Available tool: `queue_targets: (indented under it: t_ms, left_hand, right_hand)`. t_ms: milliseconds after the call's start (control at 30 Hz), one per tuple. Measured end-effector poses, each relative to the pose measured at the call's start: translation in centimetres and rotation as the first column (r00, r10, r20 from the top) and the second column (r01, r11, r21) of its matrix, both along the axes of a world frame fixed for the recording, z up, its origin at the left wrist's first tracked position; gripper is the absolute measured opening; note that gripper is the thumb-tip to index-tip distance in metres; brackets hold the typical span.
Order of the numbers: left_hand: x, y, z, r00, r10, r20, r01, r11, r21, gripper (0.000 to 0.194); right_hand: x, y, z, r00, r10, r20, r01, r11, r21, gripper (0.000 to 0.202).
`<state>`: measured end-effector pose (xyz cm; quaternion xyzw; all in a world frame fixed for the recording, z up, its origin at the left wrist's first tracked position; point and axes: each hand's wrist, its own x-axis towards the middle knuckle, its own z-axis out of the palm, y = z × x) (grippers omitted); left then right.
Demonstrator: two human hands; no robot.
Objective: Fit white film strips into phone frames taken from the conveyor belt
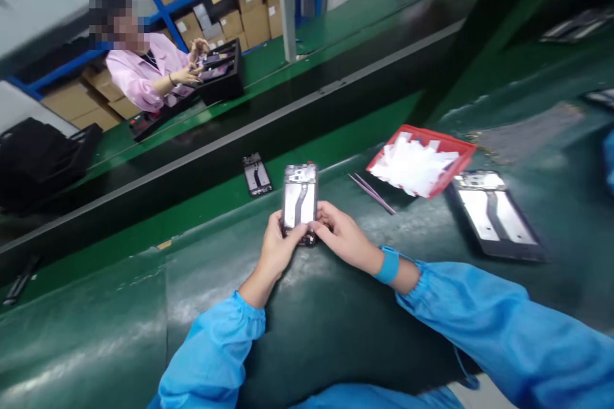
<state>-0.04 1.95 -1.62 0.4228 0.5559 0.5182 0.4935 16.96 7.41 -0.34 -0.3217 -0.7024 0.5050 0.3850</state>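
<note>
Under grip: green workbench (pixel 201 307), serving as work surface. Blue sleeves (pixel 484 313) converge from near side, forming V. Right of grip: red tray (pixel 465 150) of white strips (pixel 415 166), likely set there for easy reach. Farther right: second phone (pixel 499 217), opened, inner side up. Within grip: held phone (pixel 300 198), opened, inner side up, apparently for clear view. Left hand (pixel 281 244) and right hand (pixel 348 239) clamped on opposite edges, thumbs at near end, presumably for steadiness. Between grip and tray: tweezers (pixel 373 194), probably placed for quick pickup.

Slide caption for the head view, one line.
Left hand and right hand hold an opened phone at a green bench, near tweezers and a red tray of white strips.
</note>
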Motion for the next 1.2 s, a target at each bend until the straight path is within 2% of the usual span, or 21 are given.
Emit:
queue_targets:
  t_ms: [100, 200, 300, 367, 433, 500, 567, 600, 667, 733, 800, 867, 967, 1067, 1200]
  left_hand:
    - [-0.8, -0.5, -0.1, 0.996, 0.006, -0.091, 0.001, 0.997, 0.074, 0.035]
    - [-1.9, -0.8, 0.2, 0.931, -0.007, -0.366, 0.074, 0.982, 0.171, 0.029]
    - [-2.0, -0.9, 0.4, 0.819, -0.018, -0.574, 0.204, 0.944, 0.261, 0.037]
    - [-1.9, -0.9, 0.4, 0.784, -0.049, -0.619, 0.294, 0.907, 0.301, 0.045]
    - [-2.0, -0.7, 0.1, 0.77, -0.043, -0.636, 0.3, 0.905, 0.302, 0.04]
    - [-2.3, -0.6, -0.4, 0.777, 0.017, -0.629, 0.207, 0.937, 0.282, 0.026]
    - [-2.7, -0.4, -0.9, 0.819, 0.055, -0.571, 0.107, 0.963, 0.246, 0.023]
    - [-2.8, -0.3, -1.0, 0.85, 0.058, -0.524, 0.076, 0.97, 0.23, 0.026]
    - [-2.9, 0.1, -1.1, 0.917, 0.041, -0.398, 0.05, 0.975, 0.216, 0.035]
    - [-2.8, 0.6, -1.0, 0.967, 0.013, -0.256, 0.045, 0.975, 0.219, 0.043]
    - [-2.7, 1.0, -0.8, 0.991, -0.017, -0.129, 0.045, 0.975, 0.216, 0.05]
    - [-2.7, 1.1, -0.6, 0.997, -0.04, -0.065, 0.053, 0.976, 0.209, 0.053]
    - [-2.6, 0.8, -0.5, 0.991, -0.088, -0.096, 0.105, 0.974, 0.2, 0.049]
    - [-2.6, 0.4, -0.6, 0.979, -0.127, -0.16, 0.156, 0.971, 0.18, 0.044]
    - [-2.5, 0.4, -0.7, 0.981, -0.094, -0.17, 0.125, 0.975, 0.181, 0.043]
  right_hand:
    - [0.2, 0.5, 0.3, 0.995, -0.04, 0.094, 0.027, 0.991, 0.133, 0.016]
    - [0.4, 1.0, 0.4, 0.984, -0.152, 0.098, 0.118, 0.95, 0.29, 0.025]
    - [0.6, 1.0, 0.1, 0.956, -0.278, 0.095, 0.236, 0.919, 0.317, 0.017]
    - [0.6, 0.8, -0.2, 0.951, -0.276, 0.141, 0.22, 0.922, 0.318, 0.013]
    - [0.6, 0.6, -0.4, 0.956, -0.235, 0.176, 0.165, 0.926, 0.34, 0.012]
    - [0.6, 0.5, -0.5, 0.964, -0.201, 0.175, 0.121, 0.915, 0.384, 0.009]
    - [0.5, 0.5, -0.6, 0.975, -0.129, 0.182, 0.034, 0.893, 0.449, 0.003]
    - [0.5, 0.6, -0.6, 0.976, -0.077, 0.203, -0.033, 0.872, 0.489, 0.003]
    - [0.4, 0.7, -0.7, 0.963, 0.025, 0.269, -0.178, 0.808, 0.562, 0.015]
    - [0.4, 0.8, -0.8, 0.945, 0.061, 0.32, -0.256, 0.748, 0.613, 0.025]
    - [0.3, 0.7, -0.9, 0.949, 0.045, 0.314, -0.242, 0.742, 0.625, 0.025]
    - [0.3, 0.7, -0.8, 0.96, 0.01, 0.28, -0.184, 0.775, 0.605, 0.019]
    - [0.4, 0.7, -0.6, 0.962, -0.047, 0.269, -0.124, 0.804, 0.582, 0.01]
    - [0.5, 0.7, -0.5, 0.954, -0.089, 0.287, -0.109, 0.787, 0.607, 0.004]
    - [0.3, 0.8, -0.2, 0.959, -0.077, 0.273, -0.116, 0.773, 0.624, 0.005]
